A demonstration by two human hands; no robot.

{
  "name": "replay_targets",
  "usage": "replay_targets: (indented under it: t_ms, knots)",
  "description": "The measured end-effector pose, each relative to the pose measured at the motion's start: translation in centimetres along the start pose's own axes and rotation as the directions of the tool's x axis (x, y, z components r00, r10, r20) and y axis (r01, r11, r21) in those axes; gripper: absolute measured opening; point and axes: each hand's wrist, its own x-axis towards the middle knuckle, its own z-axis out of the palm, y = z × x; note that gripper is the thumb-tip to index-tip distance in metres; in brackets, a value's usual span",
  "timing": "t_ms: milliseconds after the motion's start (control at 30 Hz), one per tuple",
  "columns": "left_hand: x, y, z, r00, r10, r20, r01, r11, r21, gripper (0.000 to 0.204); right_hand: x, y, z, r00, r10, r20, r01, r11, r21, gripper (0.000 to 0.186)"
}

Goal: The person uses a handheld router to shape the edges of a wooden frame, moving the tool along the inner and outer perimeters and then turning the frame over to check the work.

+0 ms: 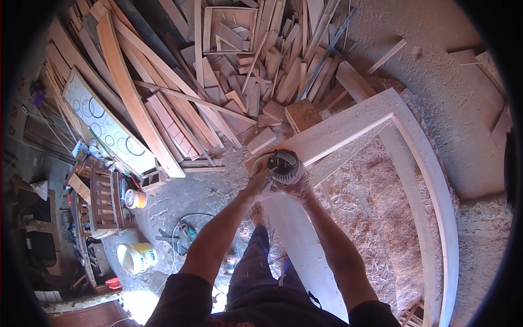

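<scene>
Slipping off line looks like the chief danger for the round, dark power tool (284,166), which is over the near-left corner of the large wooden frame (340,124), where one straight board meets another. If the two hands bear down unevenly so close to the edge, the tool could tip, and its underside, hidden from this angle, might gouge the face. Loose wood shavings (370,229) fill the space inside the frame; any strewn on the boards could make the base ride up or skid. The foot (256,215) shows just beyond the forearms, near that same corner, so a tool dropped there might land on it. A cable (196,215) loops on the floor beside a green tool (185,235) and could snag a step; whether it feeds the tool in use, I cannot tell. As for pose, both arms reach forward from the lower edge and converge, forearms slanting inward, wrists close together. The left hand (260,181) wraps the tool's left side and the right hand (299,187) its right, low on the body. The fingers of both appear curled around it, closed only as far as its bulk allows, though the tips are partly hidden.
</scene>
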Motion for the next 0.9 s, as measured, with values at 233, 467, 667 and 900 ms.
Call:
replay_targets:
  t_ms: [233, 467, 667, 900]
  knots:
    - [1.6, -2.0, -0.6, 0.978, -0.021, 0.207, 0.046, 0.992, -0.113, 0.086, 0.4, -4.1, -0.4, 0.993, 0.079, -0.085, -0.08, 0.997, -0.004, 0.082]
    - [2.4, -3.1, -1.1, 0.992, 0.049, 0.114, -0.041, 0.996, -0.075, 0.09, -0.1, -1.6, 2.3, 0.972, 0.008, -0.236, 0.008, 0.998, 0.067, 0.081]
    - [0.9, 0.6, 1.2, 0.999, 0.027, -0.045, -0.021, 0.991, 0.129, 0.083, 0.8, 1.4, -0.9, 1.0, -0.01, 0.018, 0.008, 0.994, 0.111, 0.081]
    - [-3.8, 5.1, 6.4, 0.959, -0.182, -0.219, 0.094, 0.927, -0.363, 0.103, -3.2, 0.6, -4.0, 0.925, -0.002, 0.379, -0.026, 0.997, 0.067, 0.084]
